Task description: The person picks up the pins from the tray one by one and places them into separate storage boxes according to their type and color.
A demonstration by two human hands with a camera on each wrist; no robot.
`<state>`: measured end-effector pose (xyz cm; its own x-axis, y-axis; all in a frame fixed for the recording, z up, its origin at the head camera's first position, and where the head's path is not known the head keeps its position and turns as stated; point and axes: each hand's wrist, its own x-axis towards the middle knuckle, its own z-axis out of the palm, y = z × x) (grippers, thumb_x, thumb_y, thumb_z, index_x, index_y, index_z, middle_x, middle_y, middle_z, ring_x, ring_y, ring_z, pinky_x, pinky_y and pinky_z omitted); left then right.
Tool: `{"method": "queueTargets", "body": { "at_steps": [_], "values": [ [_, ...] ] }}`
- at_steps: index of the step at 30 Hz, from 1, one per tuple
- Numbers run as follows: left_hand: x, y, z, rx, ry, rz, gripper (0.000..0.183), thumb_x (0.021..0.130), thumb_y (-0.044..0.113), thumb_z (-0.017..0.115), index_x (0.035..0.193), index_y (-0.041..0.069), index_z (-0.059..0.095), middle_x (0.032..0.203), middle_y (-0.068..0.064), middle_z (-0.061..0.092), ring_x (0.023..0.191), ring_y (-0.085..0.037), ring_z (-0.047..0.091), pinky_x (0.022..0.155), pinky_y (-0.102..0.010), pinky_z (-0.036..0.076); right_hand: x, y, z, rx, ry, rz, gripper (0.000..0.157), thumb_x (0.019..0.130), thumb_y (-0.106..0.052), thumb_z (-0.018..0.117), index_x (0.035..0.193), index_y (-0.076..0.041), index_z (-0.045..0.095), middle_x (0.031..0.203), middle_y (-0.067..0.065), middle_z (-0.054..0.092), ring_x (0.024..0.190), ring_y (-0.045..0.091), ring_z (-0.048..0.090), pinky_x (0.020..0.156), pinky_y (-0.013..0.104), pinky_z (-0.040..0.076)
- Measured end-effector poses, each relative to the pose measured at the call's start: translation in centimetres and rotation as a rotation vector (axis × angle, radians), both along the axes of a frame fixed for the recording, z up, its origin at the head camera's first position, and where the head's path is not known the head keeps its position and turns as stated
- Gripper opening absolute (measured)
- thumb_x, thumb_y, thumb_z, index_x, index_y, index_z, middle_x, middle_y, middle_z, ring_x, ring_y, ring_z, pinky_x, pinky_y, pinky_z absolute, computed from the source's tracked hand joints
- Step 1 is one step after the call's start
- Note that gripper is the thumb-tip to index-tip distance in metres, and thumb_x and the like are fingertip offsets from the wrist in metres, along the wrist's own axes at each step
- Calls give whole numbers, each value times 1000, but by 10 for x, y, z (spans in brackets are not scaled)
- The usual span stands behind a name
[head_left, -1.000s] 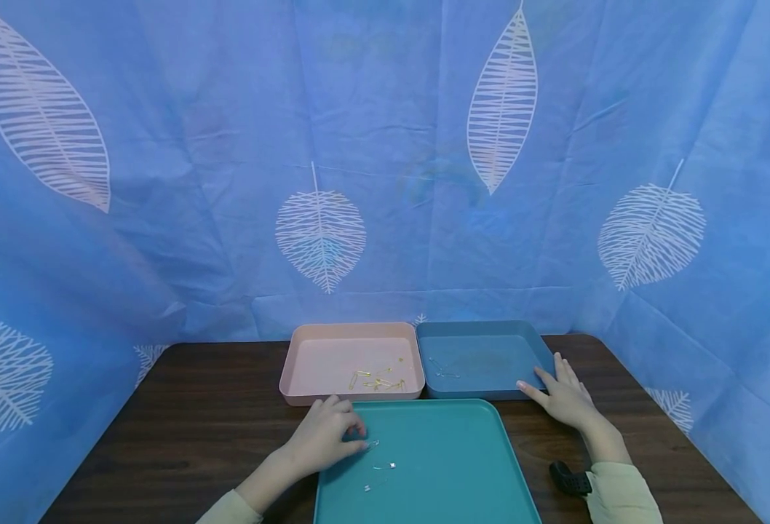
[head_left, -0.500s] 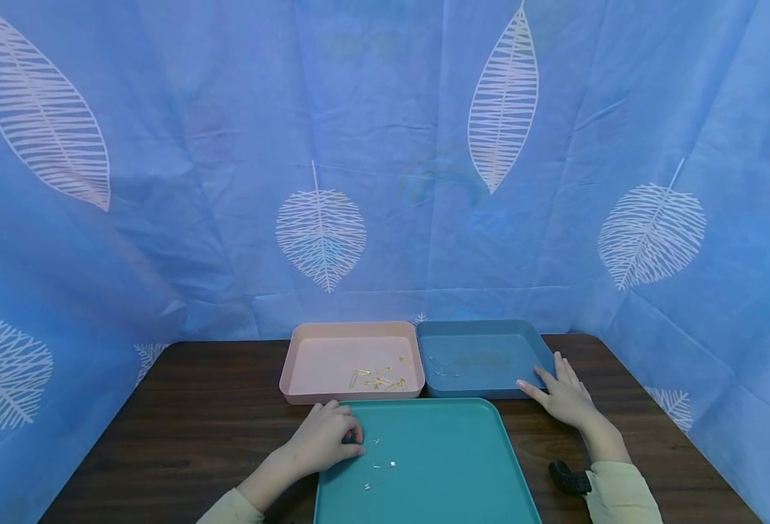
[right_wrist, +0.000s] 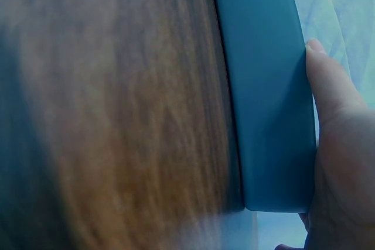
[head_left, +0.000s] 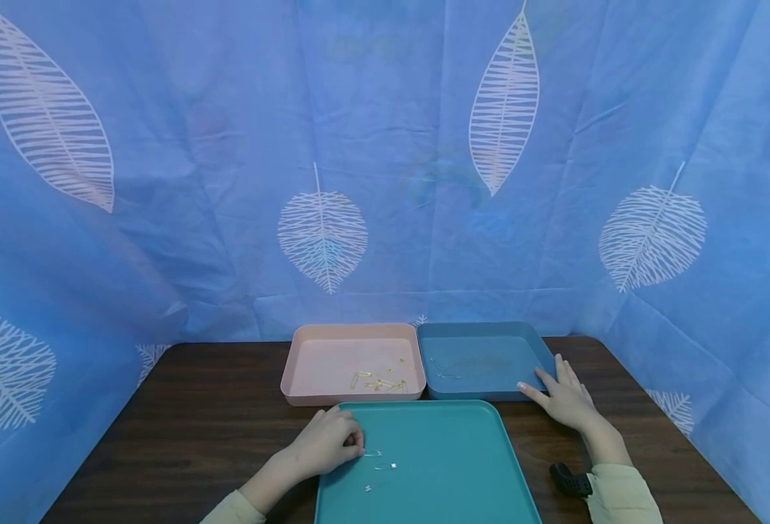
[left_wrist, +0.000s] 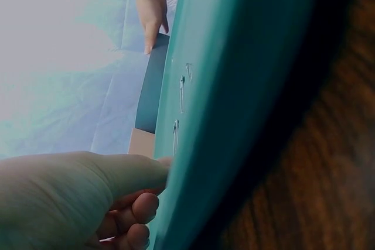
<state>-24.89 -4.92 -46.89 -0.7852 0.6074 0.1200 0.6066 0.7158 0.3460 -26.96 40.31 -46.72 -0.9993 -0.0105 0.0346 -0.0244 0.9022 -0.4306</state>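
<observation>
My left hand is over the left side of the teal tray, thumb and forefinger pinching the end of a silver safety pin. In the left wrist view that safety pin sticks out past the fingertips along the tray. Two more silver pins lie close by: one safety pin just below, another nearer the front. My right hand rests with spread, straight fingers at the right corner of the blue tray. Its thumb touches the rim in the right wrist view.
Behind the teal tray a pink tray holds several gold safety pins. Thin silver pins lie in the blue tray beside it. All stand on a dark wooden table, with a blue leaf-print curtain behind.
The silver pin at my left fingertips has turned and come a little toward the front, with more of it now showing. My left fingers have drawn closer together. The right hand stays where it was.
</observation>
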Motion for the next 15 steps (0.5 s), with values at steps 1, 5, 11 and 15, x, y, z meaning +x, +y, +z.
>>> {"method": "queueTargets", "body": {
  "at_steps": [1, 5, 11, 15],
  "values": [
    [0, 0, 0, 1, -4, 0, 20, 85, 25, 74, 69, 29, 63, 68, 17, 47, 71, -2, 38, 67, -24, 29, 0, 0, 0, -2, -1, 0, 89, 93, -58, 53, 146, 9, 32, 156, 38, -8, 142, 58, -3, 104, 79, 3],
    [0, 0, 0, 4, -12, 0, 21, 86, 24, 73, 68, 28, 63, 67, 16, 46, 69, -2, 38, 66, -23, 29, 0, -1, 1, -3, -1, 3, 88, 93, -57, 53, 147, 9, 32, 156, 38, -8, 143, 58, -3, 105, 79, 3],
    [1, 1, 1, 5, -8, -3, 21, 86, 23, 73, 68, 28, 63, 66, 16, 46, 69, -2, 38, 66, -23, 29, 0, -1, 2, -2, -2, 8, 92, 93, -57, 54, 151, 7, 23, 156, 39, -7, 143, 57, -4, 104, 79, 2],
    [0, 1, 1, 6, 4, -9, 21, 86, 23, 72, 68, 28, 64, 66, 17, 46, 69, -2, 37, 65, -22, 29, 0, 0, 2, -11, -5, 10, 94, 93, -56, 55, 153, 5, 15, 156, 38, -8, 144, 56, -5, 104, 79, 1]
  ]
}}
